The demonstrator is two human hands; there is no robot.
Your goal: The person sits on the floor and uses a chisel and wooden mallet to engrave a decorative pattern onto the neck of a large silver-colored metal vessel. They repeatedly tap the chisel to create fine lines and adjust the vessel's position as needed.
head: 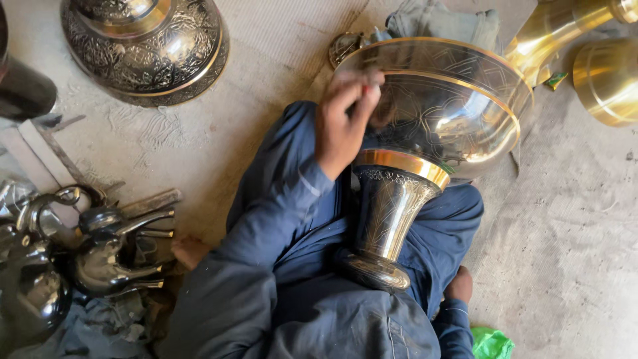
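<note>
Brass, polished and finely engraved, fills the middle of the view: a large goblet-shaped vase [412, 166] lies tilted across the person's lap, its dark flared foot toward six o'clock and its wide bowl toward one o'clock. Blue trousers [319, 312] and a blue sleeve frame it from below. At five o'clock the right hand [460, 284] shows only as a knuckle or fingertip beside the knee; whether its fingers are spread or closed cannot be told. A scrap of green plastic [492, 344] lies just beyond it at the lower edge. The left hand [344, 119] rests on the bowl's near rim at twelve o'clock from the vase's neck, its fingers bunched together against the metal around something small that is too blurred to name. At eight o'clock a cluster of dark metal elephant figures [109, 256] with raised trunks and tusks sits on the concrete floor [565, 233]. Farther out, at eleven o'clock, a round engraved vessel [149, 46] with black ground stands on the floor. At two o'clock two plain golden brass pieces [608, 80] lie side by side, and a grey folded cloth [442, 20] lies behind the vase's rim.
</note>
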